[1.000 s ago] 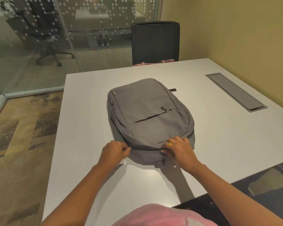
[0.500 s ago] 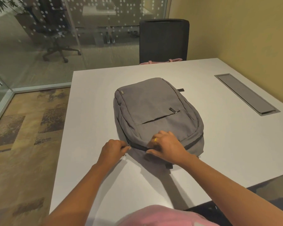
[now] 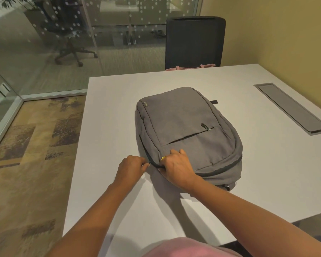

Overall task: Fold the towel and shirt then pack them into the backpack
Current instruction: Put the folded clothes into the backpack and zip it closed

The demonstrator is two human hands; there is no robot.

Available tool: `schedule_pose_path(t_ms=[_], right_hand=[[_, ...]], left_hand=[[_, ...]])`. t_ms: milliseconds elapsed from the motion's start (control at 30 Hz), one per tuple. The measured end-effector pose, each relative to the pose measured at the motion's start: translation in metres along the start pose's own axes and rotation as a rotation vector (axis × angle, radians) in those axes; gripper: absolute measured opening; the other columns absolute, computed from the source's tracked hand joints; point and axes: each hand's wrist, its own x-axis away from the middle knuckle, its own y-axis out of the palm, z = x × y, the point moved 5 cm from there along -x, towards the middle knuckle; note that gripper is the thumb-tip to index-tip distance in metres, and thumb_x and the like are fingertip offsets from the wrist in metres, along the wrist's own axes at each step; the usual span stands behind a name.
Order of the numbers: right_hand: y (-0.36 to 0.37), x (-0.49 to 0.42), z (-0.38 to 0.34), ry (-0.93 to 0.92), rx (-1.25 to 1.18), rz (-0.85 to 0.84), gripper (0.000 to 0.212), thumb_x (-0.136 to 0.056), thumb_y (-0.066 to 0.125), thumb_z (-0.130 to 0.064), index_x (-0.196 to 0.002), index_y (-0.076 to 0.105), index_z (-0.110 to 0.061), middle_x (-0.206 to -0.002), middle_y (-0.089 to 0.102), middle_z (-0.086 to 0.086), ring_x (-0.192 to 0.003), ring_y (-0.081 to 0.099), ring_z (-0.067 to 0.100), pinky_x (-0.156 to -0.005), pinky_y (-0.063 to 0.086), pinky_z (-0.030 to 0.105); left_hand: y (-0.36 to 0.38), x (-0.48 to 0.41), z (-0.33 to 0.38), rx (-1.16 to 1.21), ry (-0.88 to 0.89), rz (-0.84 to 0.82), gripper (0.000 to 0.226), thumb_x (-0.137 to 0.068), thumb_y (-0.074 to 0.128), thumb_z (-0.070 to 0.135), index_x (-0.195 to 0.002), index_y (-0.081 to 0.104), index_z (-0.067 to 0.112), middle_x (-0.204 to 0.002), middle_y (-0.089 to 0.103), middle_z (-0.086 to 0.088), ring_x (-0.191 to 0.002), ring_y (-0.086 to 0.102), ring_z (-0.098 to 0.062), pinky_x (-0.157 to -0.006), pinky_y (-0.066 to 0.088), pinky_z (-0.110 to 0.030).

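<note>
Where the white table [image 3: 109, 127] stands between a glass wall [image 3: 44, 43] and a yellow wall [image 3: 285, 34], the grey backpack [image 3: 183, 117] lies flat at its middle. The left hand [image 3: 132, 168] pinches the zip [image 3: 220, 168] end. The right hand [image 3: 176, 167], now further left than before, grips the backpack's near edge beside it. The corner label [image 3: 145, 104] is unreadable.

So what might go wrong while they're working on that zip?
The left hand pinches at the zip right beside the right hand, which grips the backpack. Fabric bunched there could catch and jam the zip. The backpack might also slide on the smooth table if the pull is hard.
</note>
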Motion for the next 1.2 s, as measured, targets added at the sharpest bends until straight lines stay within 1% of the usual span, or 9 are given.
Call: schedule_pose_path(t_ms=[233, 300, 433, 567, 800, 900, 1000, 1133, 1200], right_hand=[[-0.009, -0.002, 0.014, 0.096, -0.162, 0.1, 0.026, -0.09, 0.053, -0.034, -0.097, 0.069, -0.015, -0.09, 0.069, 0.004, -0.098, 0.052, 0.022, -0.073, 0.023, 0.029], [-0.011, -0.002, 0.016, 0.114, -0.2, 0.104, 0.026, -0.089, 0.054, -0.036, -0.096, 0.07, -0.017, -0.088, 0.07, 0.003, -0.096, 0.052, 0.02, -0.073, 0.025, 0.029], [-0.017, 0.001, 0.019, 0.133, -0.273, 0.109, 0.024, -0.087, 0.058, -0.036, -0.096, 0.07, -0.018, -0.087, 0.07, 0.001, -0.095, 0.052, 0.019, -0.074, 0.027, 0.028], [-0.024, 0.002, 0.02, 0.146, -0.325, 0.124, 0.022, -0.087, 0.059, -0.035, -0.096, 0.071, -0.019, -0.086, 0.07, 0.0, -0.092, 0.052, 0.017, -0.072, 0.023, 0.027], [-0.025, -0.002, 0.02, 0.129, -0.373, 0.117, 0.021, -0.087, 0.059, -0.035, -0.094, 0.071, -0.018, -0.086, 0.07, -0.001, -0.092, 0.051, 0.017, -0.075, 0.028, 0.027], [-0.022, -0.005, 0.02, 0.13, -0.412, 0.106, 0.021, -0.086, 0.061, -0.034, -0.093, 0.071, -0.018, -0.087, 0.071, -0.002, -0.093, 0.051, 0.015, -0.082, 0.032, 0.029], [-0.018, -0.006, 0.019, 0.125, -0.412, 0.085, 0.022, -0.086, 0.061, -0.035, -0.095, 0.071, -0.018, -0.089, 0.07, -0.002, -0.094, 0.051, 0.014, -0.086, 0.034, 0.03], [-0.012, -0.005, 0.017, 0.13, -0.424, 0.068, 0.022, -0.086, 0.062, -0.035, -0.096, 0.071, -0.018, -0.091, 0.071, -0.002, -0.094, 0.052, 0.015, -0.089, 0.036, 0.031], [-0.008, -0.005, 0.016, 0.132, -0.428, 0.069, 0.021, -0.086, 0.063, -0.034, -0.096, 0.071, -0.017, -0.091, 0.071, -0.002, -0.095, 0.053, 0.015, -0.091, 0.037, 0.032]], left_hand=[[-0.019, -0.046, -0.015, -0.095, -0.026, 0.001, 0.031, -0.095, 0.051, 0.028, -0.092, 0.069, 0.003, -0.08, 0.063, -0.013, -0.078, 0.061, -0.028, -0.068, 0.044, -0.03], [-0.022, -0.058, -0.021, -0.106, -0.054, 0.002, 0.031, -0.095, 0.051, 0.026, -0.093, 0.068, 0.001, -0.083, 0.064, -0.015, -0.078, 0.06, -0.03, -0.068, 0.043, -0.031], [-0.029, -0.082, -0.028, -0.147, -0.075, 0.009, 0.03, -0.096, 0.05, 0.022, -0.092, 0.063, -0.005, -0.094, 0.065, -0.022, -0.088, 0.061, -0.037, -0.071, 0.047, -0.035], [-0.036, -0.103, -0.032, -0.218, -0.067, 0.025, 0.025, -0.095, 0.05, 0.017, -0.092, 0.063, -0.005, -0.095, 0.064, -0.022, -0.089, 0.061, -0.038, -0.071, 0.046, -0.036], [-0.035, -0.126, -0.036, -0.315, -0.089, 0.013, 0.02, -0.094, 0.053, 0.013, -0.096, 0.062, -0.004, -0.1, 0.063, -0.022, -0.094, 0.061, -0.038, -0.074, 0.047, -0.036], [-0.032, -0.128, -0.038, -0.332, -0.094, 0.001, 0.02, -0.094, 0.052, 0.014, -0.097, 0.062, -0.004, -0.102, 0.063, -0.021, -0.095, 0.061, -0.038, -0.072, 0.046, -0.035], [-0.029, -0.126, -0.042, -0.295, -0.11, 0.018, 0.026, -0.095, 0.052, 0.02, -0.095, 0.062, -0.004, -0.1, 0.063, -0.021, -0.093, 0.061, -0.038, -0.073, 0.046, -0.036], [-0.022, -0.117, -0.049, -0.155, -0.181, 0.06, 0.03, -0.095, 0.052, 0.026, -0.082, 0.064, 0.003, -0.094, 0.066, -0.019, -0.088, 0.062, -0.036, -0.067, 0.04, -0.031], [-0.015, -0.11, -0.052, -0.042, -0.206, 0.089, 0.028, -0.094, 0.052, 0.028, -0.097, 0.069, 0.007, -0.098, 0.068, -0.017, -0.092, 0.062, -0.035, -0.07, 0.041, -0.031]])
